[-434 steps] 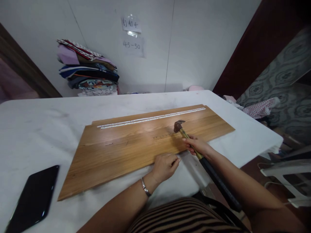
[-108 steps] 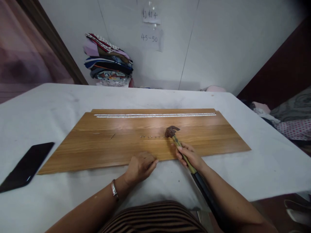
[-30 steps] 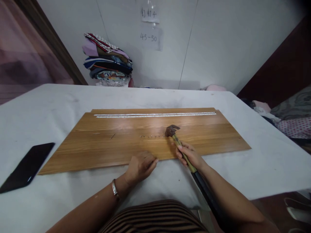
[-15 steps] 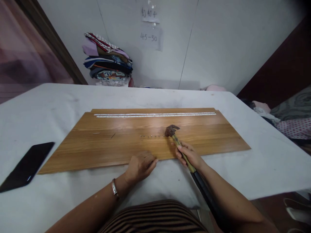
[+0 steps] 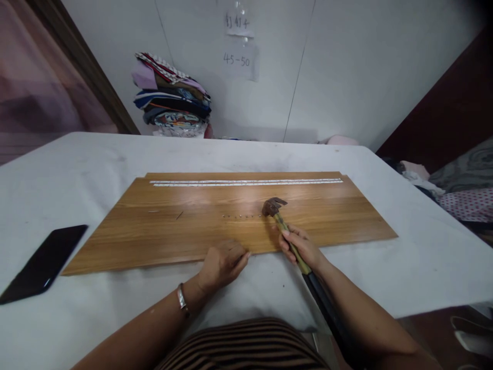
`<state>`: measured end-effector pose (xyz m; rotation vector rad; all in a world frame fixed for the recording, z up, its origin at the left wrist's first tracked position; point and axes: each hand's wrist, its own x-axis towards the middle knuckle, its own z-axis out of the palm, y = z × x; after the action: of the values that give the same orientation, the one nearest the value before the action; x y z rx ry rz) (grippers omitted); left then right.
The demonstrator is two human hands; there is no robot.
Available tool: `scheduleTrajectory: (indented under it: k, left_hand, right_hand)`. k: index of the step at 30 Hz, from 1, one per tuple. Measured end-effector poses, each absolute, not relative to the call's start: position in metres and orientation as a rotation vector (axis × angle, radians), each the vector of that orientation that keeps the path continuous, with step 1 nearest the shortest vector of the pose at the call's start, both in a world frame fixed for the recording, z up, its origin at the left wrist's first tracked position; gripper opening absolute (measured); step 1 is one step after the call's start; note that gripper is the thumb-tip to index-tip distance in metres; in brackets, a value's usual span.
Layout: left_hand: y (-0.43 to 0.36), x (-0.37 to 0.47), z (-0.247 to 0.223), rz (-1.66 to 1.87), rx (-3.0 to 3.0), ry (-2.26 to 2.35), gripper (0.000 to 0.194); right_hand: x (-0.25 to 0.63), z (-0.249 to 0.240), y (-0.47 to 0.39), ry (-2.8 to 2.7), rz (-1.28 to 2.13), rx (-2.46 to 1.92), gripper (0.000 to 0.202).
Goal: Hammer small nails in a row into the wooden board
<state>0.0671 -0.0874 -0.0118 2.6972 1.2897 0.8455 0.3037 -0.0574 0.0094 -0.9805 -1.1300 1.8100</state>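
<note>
Hammer (image 5: 316, 289) gripped in the right hand (image 5: 302, 250), its head above the board (image 5: 154, 241)
The head is at the right end of the board's row of small nails (image 5: 240, 216); the left hand (image 5: 223, 264) lies curled at the board's near edge, whether around something I can't tell; white tablecloth (image 5: 385, 282) shows past every edge, a phone (image 5: 44, 264) off its left, folded fabrics (image 5: 171, 97) beyond its far side by the wall (image 5: 346, 67)

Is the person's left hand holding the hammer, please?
No, the left hand rests on the board while the right hand grips the hammer.
</note>
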Motion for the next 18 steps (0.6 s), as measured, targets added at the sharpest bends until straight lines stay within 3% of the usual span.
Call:
scheduleTrajectory:
  k: [18]
  left_hand:
    - [-0.0906, 0.0701, -0.0052, 0.703, 2.720, 1.328, 0.033]
  right_hand:
    - [0.3096, 0.0039, -0.0609, -1.233, 1.788, -1.019, 0.031]
